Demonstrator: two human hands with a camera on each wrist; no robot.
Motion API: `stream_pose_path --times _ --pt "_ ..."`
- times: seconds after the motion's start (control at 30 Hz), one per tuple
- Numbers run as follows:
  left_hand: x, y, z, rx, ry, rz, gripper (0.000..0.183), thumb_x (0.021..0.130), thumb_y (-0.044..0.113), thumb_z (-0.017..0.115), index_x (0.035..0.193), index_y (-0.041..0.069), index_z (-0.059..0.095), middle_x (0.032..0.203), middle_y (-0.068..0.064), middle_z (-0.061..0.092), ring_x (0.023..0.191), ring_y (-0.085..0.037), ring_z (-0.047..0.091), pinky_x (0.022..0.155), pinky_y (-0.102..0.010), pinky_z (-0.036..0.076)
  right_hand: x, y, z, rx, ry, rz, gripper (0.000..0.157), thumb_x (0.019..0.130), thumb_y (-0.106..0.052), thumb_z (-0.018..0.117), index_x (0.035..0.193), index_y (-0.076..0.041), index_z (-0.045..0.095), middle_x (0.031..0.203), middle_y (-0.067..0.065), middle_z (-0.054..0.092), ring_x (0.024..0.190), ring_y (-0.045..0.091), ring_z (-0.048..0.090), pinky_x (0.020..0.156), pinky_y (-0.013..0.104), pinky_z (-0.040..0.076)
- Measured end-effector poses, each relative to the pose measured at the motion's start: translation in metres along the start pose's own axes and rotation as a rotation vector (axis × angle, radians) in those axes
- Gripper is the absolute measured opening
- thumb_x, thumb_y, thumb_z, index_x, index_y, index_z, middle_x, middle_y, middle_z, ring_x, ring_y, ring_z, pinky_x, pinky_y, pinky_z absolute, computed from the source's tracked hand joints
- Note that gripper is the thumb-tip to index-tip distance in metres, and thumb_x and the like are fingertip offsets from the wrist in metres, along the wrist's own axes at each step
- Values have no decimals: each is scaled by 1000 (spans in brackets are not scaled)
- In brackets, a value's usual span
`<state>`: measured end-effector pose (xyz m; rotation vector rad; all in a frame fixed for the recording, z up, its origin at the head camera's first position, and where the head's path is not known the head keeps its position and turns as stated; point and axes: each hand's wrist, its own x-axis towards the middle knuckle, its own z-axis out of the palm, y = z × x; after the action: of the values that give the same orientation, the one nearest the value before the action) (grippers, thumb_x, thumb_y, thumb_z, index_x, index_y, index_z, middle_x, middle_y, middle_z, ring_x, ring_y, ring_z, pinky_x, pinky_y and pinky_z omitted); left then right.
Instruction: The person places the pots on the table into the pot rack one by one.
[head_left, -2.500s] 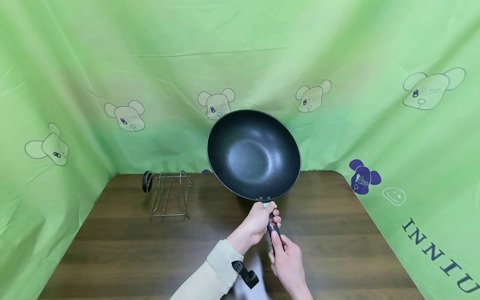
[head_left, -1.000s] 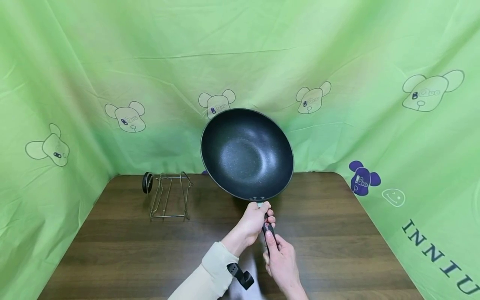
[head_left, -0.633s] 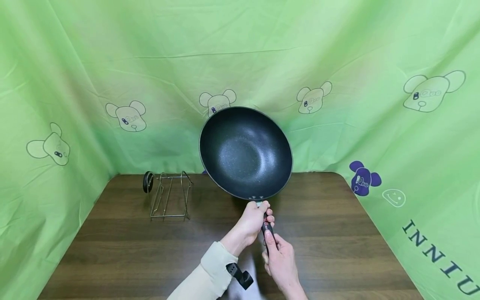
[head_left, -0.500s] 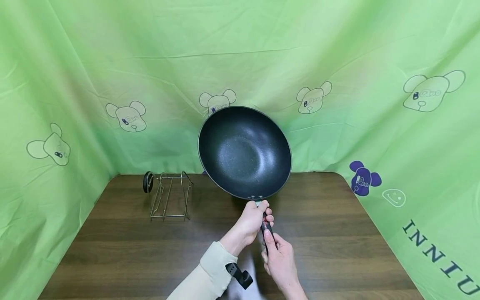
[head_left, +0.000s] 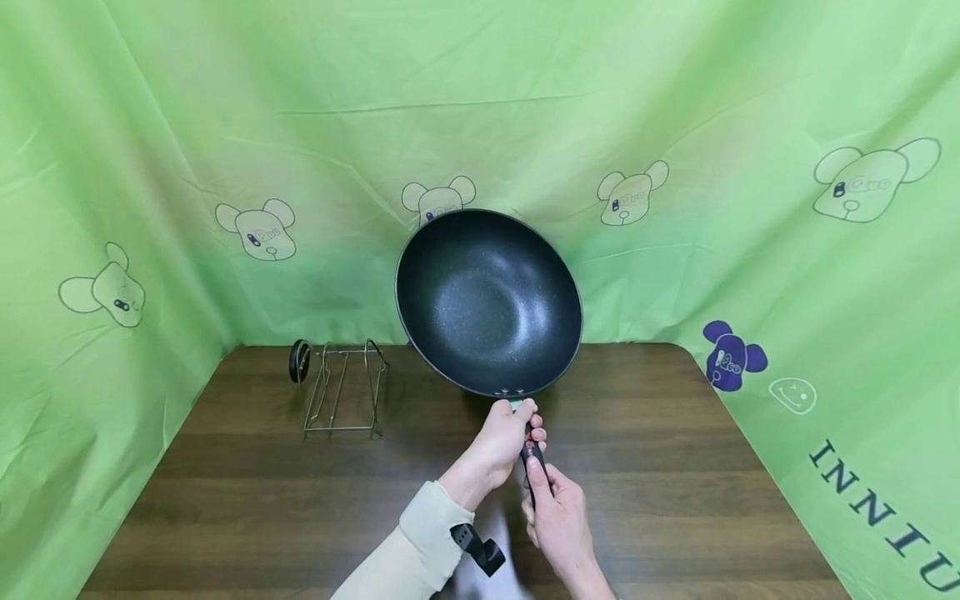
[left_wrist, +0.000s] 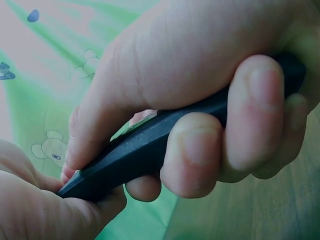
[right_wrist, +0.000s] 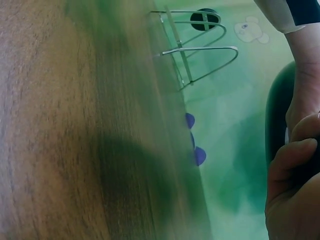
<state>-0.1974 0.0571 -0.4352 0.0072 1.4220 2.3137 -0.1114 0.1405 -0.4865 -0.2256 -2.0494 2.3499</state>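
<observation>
One pan (head_left: 487, 300) occupies the center of the head view, raised clear of the table (head_left: 300, 508) and tilted so that its interior faces the camera. The pan is round and deep, with a dark, finely speckled interior, a glossy highlight right of its center and a thin pale rim. Small bright rivets are located at the lower rim; one black handle (head_left: 533, 454), with red marking and a pale green collar, extends from there toward bottom center. Two hands grasp it: the fingers of the left hand (head_left: 498, 437) are curled around the handle next to the pan; those of the right hand (head_left: 561, 517) grip its lower end, thumb along the top. One pale sleeve (head_left: 420, 533) and one black strap (head_left: 477, 550) are at bottom center. One wire rack (head_left: 339, 429) stands on the table, left of center, with one black disc (head_left: 299, 361) at its upper left. One green curtain (head_left: 480, 75) fills the background and carries five outlined mouse heads across the frame and one purple mouse head (head_left: 727, 367) at right.
</observation>
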Motion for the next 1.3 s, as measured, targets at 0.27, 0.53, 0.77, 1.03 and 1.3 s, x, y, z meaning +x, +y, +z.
stream_pose_path --times 0.27,0.53,0.77,1.03,1.3 --pt "-1 1 -2 7 14 7 12 104 13 38 95 6 41 73 -1 41 58 -10 42 55 -21 43 1 0 2 3 -10 3 56 97 -43 51 89 12 42 48 -1 33 31 9 26 27 21 22" --pt "-2 3 -4 9 33 7 14 104 13 38 93 6 42 73 -1 42 58 -9 42 54 -20 43 4 2 5 29 -36 -24 53 99 -40 49 88 12 40 46 -2 31 30 9 24 26 22 21" --pt "-2 3 -6 7 35 8 14 104 14 38 93 5 42 73 -1 41 58 -9 41 54 -20 42 4 4 6 47 -51 -29 52 99 -39 49 87 11 40 46 -3 31 30 8 24 26 21 20" --pt "-2 1 -9 25 46 5 13 103 14 40 93 7 42 73 -1 42 58 -9 42 55 -20 43 3 5 9 61 -49 -9 52 98 -40 52 88 10 42 48 -3 31 31 8 24 27 20 20" --pt "-3 1 -11 30 52 12 16 104 14 39 90 7 42 73 -1 42 58 -9 42 55 -20 42 4 7 9 62 -62 -3 44 98 -40 51 84 2 46 47 -3 30 31 8 23 27 21 20"
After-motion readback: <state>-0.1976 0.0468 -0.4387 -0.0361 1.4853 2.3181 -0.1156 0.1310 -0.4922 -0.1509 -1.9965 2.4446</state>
